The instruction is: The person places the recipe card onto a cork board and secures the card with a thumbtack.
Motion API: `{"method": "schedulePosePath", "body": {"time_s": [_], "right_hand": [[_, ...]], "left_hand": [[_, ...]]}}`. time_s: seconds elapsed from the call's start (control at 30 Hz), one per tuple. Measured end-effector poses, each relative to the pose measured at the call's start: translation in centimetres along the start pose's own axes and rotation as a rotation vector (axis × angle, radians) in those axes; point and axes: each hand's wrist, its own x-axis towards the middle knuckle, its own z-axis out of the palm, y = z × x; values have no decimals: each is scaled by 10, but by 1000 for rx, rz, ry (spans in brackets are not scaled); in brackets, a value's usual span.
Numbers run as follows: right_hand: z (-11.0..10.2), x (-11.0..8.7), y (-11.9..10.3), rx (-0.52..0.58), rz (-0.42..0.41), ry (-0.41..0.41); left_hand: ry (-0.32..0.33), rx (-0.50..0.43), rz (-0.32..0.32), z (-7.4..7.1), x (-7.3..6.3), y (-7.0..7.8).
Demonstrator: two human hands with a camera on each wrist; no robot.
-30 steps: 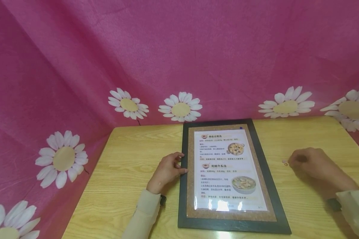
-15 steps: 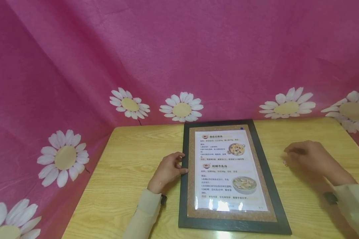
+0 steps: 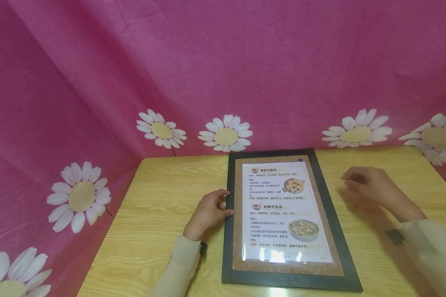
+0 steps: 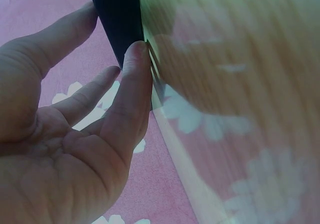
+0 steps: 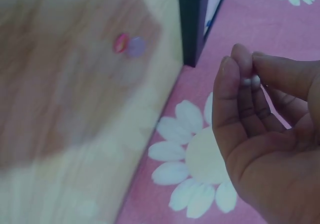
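My left hand [image 3: 206, 212] touches the left side of a dark-framed cork board [image 3: 228, 247] with thumb and fingertips, seen also in the left wrist view. A glossy recipe sheet [image 3: 267, 198] lies on the board, with a blue push pin [image 3: 300, 160] near its top right corner. Right of the board, above the table, is my right hand [image 3: 375, 187]. In the right wrist view its thumb and fingertips pinch a small white push pin [image 5: 255, 81], mostly hidden by the fingers.
A pink push pin [image 5: 120, 43] and a lilac one [image 5: 135, 47] lie together on the wooden table [image 3: 171, 185], right of the board. Behind the table hangs a magenta cloth [image 3: 223, 62] printed with white daisies.
My right hand has risen from beside the loose pins and moved left toward the board. The left hand stays at the board's left edge.
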Motion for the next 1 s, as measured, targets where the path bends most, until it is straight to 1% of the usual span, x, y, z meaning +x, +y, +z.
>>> {"method": "schedulePosePath", "body": {"time_s": [0.13, 0.3, 0.37, 0.47, 0.57, 0.7, 0.83, 0.93, 1.0], "right_hand": [[1, 9, -13, 8, -55, 31], [2, 20, -29, 44, -77, 16], [4, 25, -33, 50, -86, 11], [7, 32, -37, 48, -127, 30], [10, 40, -41, 67, -150, 39], [13, 50, -51, 130, -148, 23], [16, 58, -60, 151, -166, 39], [17, 64, -66, 148, -137, 19], [19, 69, -70, 153, -98, -17]], "left_hand": [[2, 4, -3, 0, 0, 0], [-1, 2, 1, 0, 0, 1], [-2, 4, 2, 0, 1, 1], [-4, 7, 6, 0, 1, 0], [-3, 5, 13, -1, 0, 0], [-1, 4, 9, 0, 0, 0], [2, 3, -8, 1, 0, 1], [6, 8, -15, 1, 0, 1], [8, 11, -19, 1, 1, 1]]}}
